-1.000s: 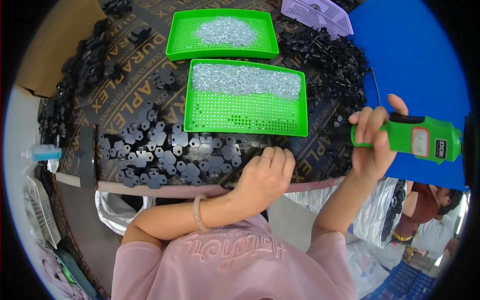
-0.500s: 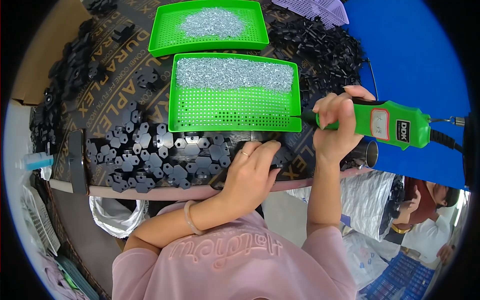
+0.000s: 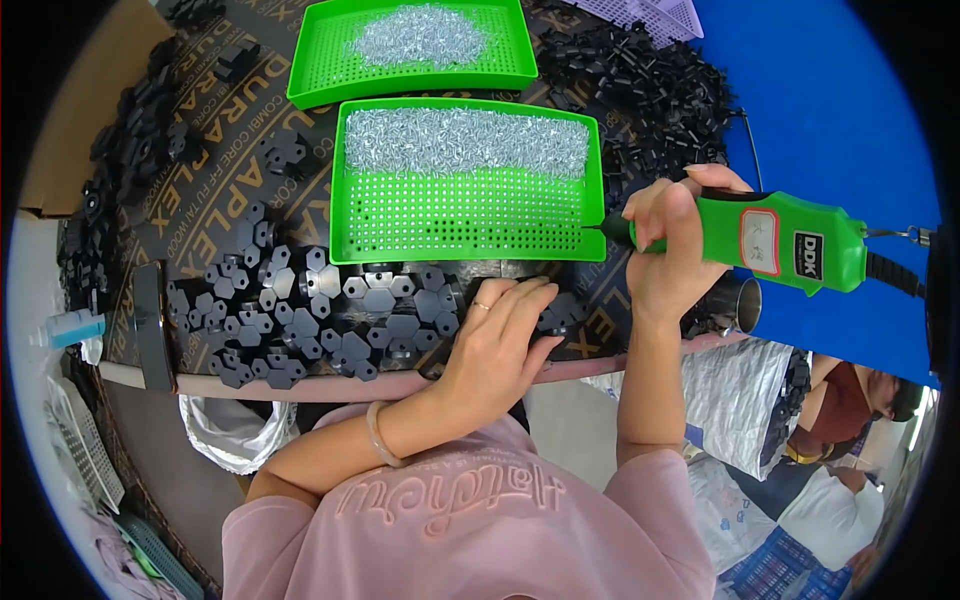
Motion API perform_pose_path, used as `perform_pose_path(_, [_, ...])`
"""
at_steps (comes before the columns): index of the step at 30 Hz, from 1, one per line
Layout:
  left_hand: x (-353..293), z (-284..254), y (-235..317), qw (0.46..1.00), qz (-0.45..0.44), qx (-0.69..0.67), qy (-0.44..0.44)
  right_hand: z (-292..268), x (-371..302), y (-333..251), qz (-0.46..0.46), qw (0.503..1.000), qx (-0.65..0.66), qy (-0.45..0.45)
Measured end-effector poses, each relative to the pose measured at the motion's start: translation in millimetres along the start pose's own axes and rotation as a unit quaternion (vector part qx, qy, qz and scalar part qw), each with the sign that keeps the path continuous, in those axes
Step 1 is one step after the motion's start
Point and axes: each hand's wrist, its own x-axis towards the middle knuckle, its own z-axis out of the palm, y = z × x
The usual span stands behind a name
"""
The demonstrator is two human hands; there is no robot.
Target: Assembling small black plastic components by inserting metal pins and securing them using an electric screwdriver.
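Gripping green power screwdriver: right hand; left hand beside black parts (underside hidden, cannot tell if grasping).

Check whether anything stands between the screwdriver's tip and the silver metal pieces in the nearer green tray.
Nothing visible does. The green screwdriver in the right hand has its thin tip overlapping the right rim of the nearer green tray; only bare perforated floor shows between the tip and the silver metal pieces.
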Motion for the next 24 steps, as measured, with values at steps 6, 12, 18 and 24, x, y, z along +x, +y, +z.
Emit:
perform_pose_path(6, [1,-2,2,1.000,-0.005,0.016,-0.009,-2,0,-1,0.013,1.000,-0.013,-0.008])
perform_pose_path(12, [1,-2,3,1.000,-0.008,0.019,-0.007,-1,-2,0,0.007,0.999,-0.033,-0.013])
perform_pose_path(18, [1,-2,1,1.000,-0.005,0.011,-0.011,0,0,-8,-0.008,1.000,0.004,0.023])
perform_pose_path(24, [1,-1,-2,1.000,0.004,0.010,0.001,-9,-6,-58,-0.025,0.998,0.046,-0.023])
